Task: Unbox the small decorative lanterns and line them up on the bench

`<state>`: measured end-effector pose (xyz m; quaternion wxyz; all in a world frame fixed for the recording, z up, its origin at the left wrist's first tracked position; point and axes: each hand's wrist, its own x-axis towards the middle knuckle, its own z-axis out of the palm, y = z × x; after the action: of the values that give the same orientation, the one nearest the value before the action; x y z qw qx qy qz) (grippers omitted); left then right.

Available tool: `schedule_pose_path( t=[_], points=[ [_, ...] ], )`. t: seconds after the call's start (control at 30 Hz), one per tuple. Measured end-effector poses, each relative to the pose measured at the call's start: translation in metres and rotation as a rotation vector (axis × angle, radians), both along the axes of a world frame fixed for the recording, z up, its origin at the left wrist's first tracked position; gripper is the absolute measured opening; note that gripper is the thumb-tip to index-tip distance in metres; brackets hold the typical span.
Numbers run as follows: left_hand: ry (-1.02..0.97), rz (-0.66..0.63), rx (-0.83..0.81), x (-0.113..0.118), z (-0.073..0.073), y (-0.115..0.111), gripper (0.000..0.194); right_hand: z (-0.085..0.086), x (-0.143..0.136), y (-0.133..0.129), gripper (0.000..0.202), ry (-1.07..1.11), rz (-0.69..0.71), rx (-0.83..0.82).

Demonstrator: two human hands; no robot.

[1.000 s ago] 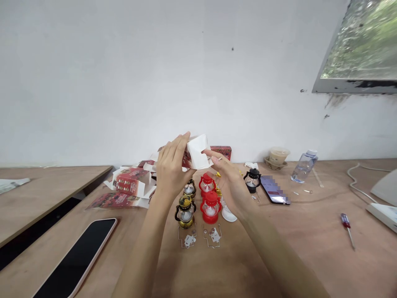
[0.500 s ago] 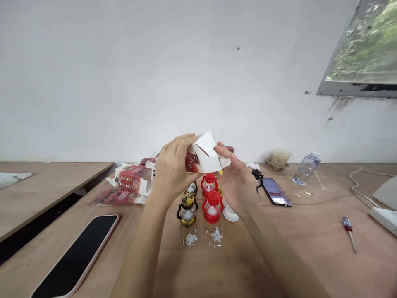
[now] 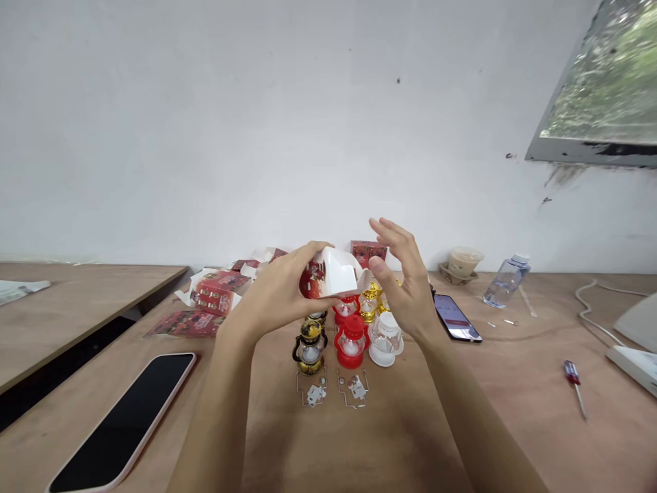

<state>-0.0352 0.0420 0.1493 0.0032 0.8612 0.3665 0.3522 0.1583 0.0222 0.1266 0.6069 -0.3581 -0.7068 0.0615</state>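
Observation:
A small red carton [image 3: 314, 276] with white end flaps is gripped in my left hand [image 3: 280, 291], its flap end facing right. Beside that end, my right hand [image 3: 405, 281] is raised with its fingers spread, holding nothing. Below the hands stand small lanterns: a black and gold one [image 3: 311, 348], a red one [image 3: 352, 341] and a white one [image 3: 384, 340]. Gold lanterns [image 3: 369, 301] and another red one are behind them, partly covered by the hands and carton. Bent wires with small white tags [image 3: 316, 394] lie in front of the lanterns.
Opened red cartons [image 3: 218, 291] lie at the left, near a large black phone [image 3: 128, 418]. Two closed cartons [image 3: 360, 252] stand by the wall. At the right are a second phone [image 3: 456, 318], a cup [image 3: 465, 260], a water bottle [image 3: 506, 282] and a screwdriver [image 3: 572, 373].
My right hand has come away from the carton's flaps and opened. The carton, in my left hand, has moved lower and its flap end looks more folded in. The white lantern shows more fully.

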Motion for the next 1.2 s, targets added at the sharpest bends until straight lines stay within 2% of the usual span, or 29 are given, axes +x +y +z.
schedule_pose_path(
  t=[0.1,0.2,0.37,0.6,0.8,0.97,1.07,1.2],
  points=[
    [-0.043,0.007,-0.013,0.001,-0.002,0.003,0.056,0.000,0.004,0.003,0.048,-0.019,0.123,-0.072],
    [-0.110,0.003,0.013,0.003,-0.004,0.006,0.058,0.000,0.004,0.003,0.043,-0.082,0.202,-0.086],
    [-0.055,-0.044,-0.004,0.004,-0.007,0.010,0.054,0.001,0.004,-0.001,0.016,-0.131,0.129,-0.005],
    [-0.039,-0.002,0.098,0.005,-0.009,0.014,0.055,0.003,0.005,-0.004,0.023,-0.286,0.079,-0.066],
    [-0.056,-0.063,0.028,0.006,-0.006,0.010,0.050,0.003,0.006,-0.002,0.028,-0.162,0.188,-0.103],
    [-0.115,-0.031,0.072,0.008,-0.008,0.010,0.048,0.004,0.002,-0.006,0.049,-0.082,0.211,-0.165],
    [-0.150,0.026,0.160,0.010,-0.011,0.011,0.052,0.003,-0.004,-0.008,0.044,-0.029,0.199,-0.149],
    [-0.198,0.106,0.239,0.015,-0.014,0.010,0.058,0.000,-0.010,-0.010,0.036,0.175,0.216,-0.202]
  ],
)
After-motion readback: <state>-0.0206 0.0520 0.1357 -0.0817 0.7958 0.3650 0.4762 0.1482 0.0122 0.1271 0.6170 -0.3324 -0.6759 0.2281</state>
